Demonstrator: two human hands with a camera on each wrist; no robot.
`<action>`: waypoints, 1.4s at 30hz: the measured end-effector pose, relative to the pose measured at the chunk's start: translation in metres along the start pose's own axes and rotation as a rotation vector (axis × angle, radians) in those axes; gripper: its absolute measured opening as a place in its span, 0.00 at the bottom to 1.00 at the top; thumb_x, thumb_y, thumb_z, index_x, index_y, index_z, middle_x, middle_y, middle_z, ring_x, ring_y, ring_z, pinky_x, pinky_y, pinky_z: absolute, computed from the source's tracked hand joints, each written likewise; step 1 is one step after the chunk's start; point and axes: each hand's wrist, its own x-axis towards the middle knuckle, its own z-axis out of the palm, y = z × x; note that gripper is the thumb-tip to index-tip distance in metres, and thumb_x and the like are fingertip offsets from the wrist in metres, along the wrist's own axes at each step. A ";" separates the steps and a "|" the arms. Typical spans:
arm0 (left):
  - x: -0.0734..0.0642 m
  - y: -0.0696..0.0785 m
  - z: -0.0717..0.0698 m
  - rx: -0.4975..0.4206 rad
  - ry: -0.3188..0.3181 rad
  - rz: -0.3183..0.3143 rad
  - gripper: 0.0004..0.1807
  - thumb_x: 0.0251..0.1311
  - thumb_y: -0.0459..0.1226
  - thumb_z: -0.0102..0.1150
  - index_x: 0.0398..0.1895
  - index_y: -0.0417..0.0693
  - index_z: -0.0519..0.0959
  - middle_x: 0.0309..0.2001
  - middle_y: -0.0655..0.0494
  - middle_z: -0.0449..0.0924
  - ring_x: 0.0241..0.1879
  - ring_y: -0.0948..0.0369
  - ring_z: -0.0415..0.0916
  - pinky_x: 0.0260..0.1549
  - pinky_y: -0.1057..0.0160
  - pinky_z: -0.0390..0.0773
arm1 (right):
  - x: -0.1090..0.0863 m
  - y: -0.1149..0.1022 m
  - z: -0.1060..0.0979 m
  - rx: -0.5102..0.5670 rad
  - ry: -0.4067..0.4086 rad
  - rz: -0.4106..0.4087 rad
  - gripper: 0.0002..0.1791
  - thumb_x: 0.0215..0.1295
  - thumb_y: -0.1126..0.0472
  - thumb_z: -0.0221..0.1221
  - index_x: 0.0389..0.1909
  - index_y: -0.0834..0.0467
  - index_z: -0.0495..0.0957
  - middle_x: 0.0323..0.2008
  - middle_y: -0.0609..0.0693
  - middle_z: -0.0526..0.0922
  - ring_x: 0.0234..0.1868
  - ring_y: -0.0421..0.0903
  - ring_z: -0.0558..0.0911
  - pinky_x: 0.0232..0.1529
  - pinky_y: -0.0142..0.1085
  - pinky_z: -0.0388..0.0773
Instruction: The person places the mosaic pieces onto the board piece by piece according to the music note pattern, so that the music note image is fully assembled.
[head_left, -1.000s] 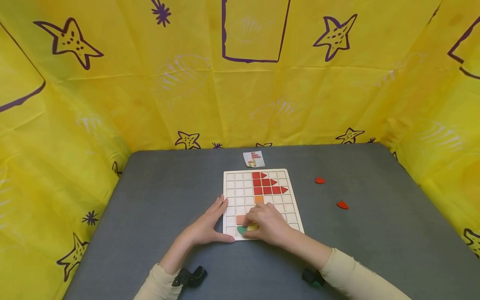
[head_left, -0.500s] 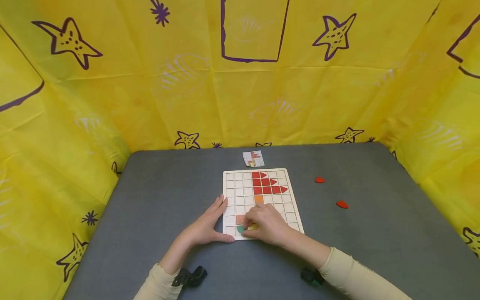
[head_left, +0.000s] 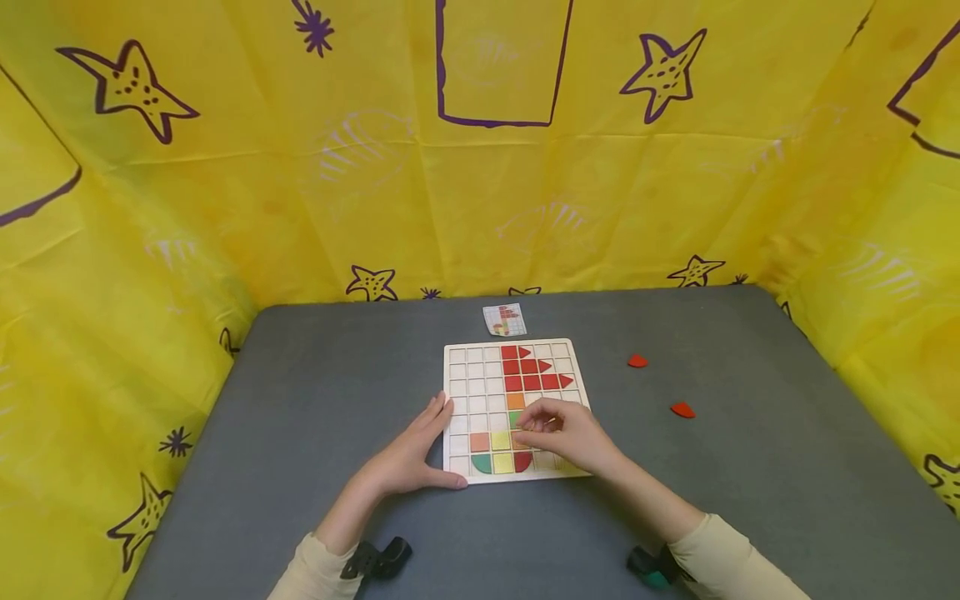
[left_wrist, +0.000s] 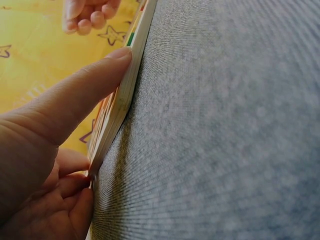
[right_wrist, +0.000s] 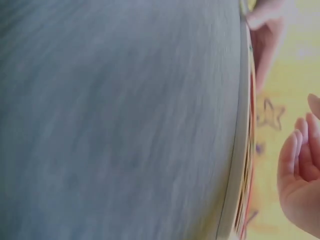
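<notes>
A pale wooden grid board (head_left: 459, 388) lies on the grey table. My left hand (head_left: 408, 457) rests at its lower left corner, with straight fingers along the left side and the thumb (left_wrist: 92, 87) pressed on the near edge. Over the lower right part of the board my right hand (head_left: 566, 432) hovers, fingers loosely bent and holding nothing visible. The bottom row shows a green rounded piece (head_left: 482, 463), a yellow square (head_left: 502, 463) and a dark red rounded piece (head_left: 522, 461). Above them are a salmon square (head_left: 479, 442) and another yellow square (head_left: 500, 440). My right fingers partly hide nearby tiles.
Red squares (head_left: 531, 382) with triangle ends form three rows at the board's top right. Behind the board lies a small printed pattern card (head_left: 505, 320). Two loose red pieces, one farther back (head_left: 637, 361) and one nearer (head_left: 682, 410), lie to the right. Yellow cloth (head_left: 480, 192) surrounds the table.
My right hand has risen off the bottom row and shifted right, uncovering the green, yellow and dark red pieces there. My left hand has stayed at the board's corner.
</notes>
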 end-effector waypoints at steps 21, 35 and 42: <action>0.000 0.001 -0.001 0.007 -0.003 -0.020 0.63 0.38 0.55 0.75 0.75 0.47 0.47 0.77 0.49 0.37 0.76 0.50 0.35 0.68 0.43 0.52 | 0.006 0.086 -0.136 -0.387 0.345 0.271 0.26 0.56 0.46 0.66 0.49 0.60 0.78 0.43 0.60 0.83 0.36 0.50 0.77 0.36 0.38 0.70; 0.001 0.001 0.000 0.013 -0.006 -0.002 0.63 0.39 0.55 0.75 0.75 0.45 0.47 0.77 0.48 0.37 0.76 0.50 0.35 0.68 0.43 0.52 | 0.019 0.095 -0.143 -0.490 0.333 0.219 0.21 0.55 0.50 0.67 0.41 0.62 0.81 0.28 0.53 0.80 0.30 0.48 0.74 0.33 0.36 0.67; 0.000 0.001 0.000 0.009 0.000 -0.001 0.63 0.39 0.54 0.75 0.75 0.45 0.47 0.77 0.48 0.37 0.75 0.50 0.35 0.68 0.43 0.52 | 0.020 0.095 -0.142 -0.458 0.253 0.216 0.19 0.58 0.54 0.65 0.48 0.58 0.80 0.35 0.54 0.81 0.36 0.48 0.75 0.37 0.38 0.66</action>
